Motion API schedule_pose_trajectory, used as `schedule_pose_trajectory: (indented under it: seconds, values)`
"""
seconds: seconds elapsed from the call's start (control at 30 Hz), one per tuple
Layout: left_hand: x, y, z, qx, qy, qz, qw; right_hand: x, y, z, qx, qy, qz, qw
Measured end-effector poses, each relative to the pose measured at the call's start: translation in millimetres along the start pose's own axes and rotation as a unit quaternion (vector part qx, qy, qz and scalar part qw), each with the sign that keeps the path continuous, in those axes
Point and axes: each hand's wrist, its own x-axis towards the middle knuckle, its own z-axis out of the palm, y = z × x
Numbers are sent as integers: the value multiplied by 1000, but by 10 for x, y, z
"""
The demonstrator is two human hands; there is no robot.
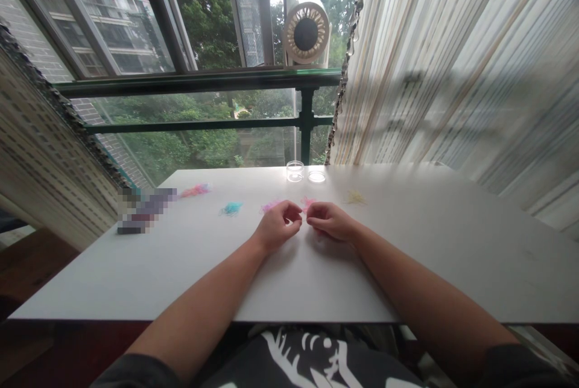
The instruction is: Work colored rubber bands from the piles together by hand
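Observation:
My left hand (281, 225) and my right hand (331, 221) are held close together just above the white table (190, 285), fingers curled and thumbs bent in. Each is closed in a pinch; whatever lies between the fingertips is too small to make out. Behind the left hand shows a purple pile (270, 206) of thin strands or tiny bands, partly covered by it. A pink pile (308, 201) lies just beyond the gap between the hands. Farther left is a turquoise pile (231, 208), and to the right a pale yellow pile (356, 196).
A small clear round jar (295, 172) stands at the table's back edge beside a clear round lid (316, 177). A multicoloured pile (196, 190) lies at the back left, near a blurred dark object (147, 212). A white fan (307, 32) sits by the window; curtains (434, 74) hang beside it.

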Motion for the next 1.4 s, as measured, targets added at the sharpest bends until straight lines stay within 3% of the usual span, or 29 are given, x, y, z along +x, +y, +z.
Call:
schedule_pose_trajectory:
  seconds: [0.57,1.4]
  values:
    - [-9,-30,18,-2,-5,-16,1000,-1,47,-10,6,-26,-18,999]
    - [1,-65,9,26,-13,8,1000,-3,-36,-32,-8,-4,-11,1000]
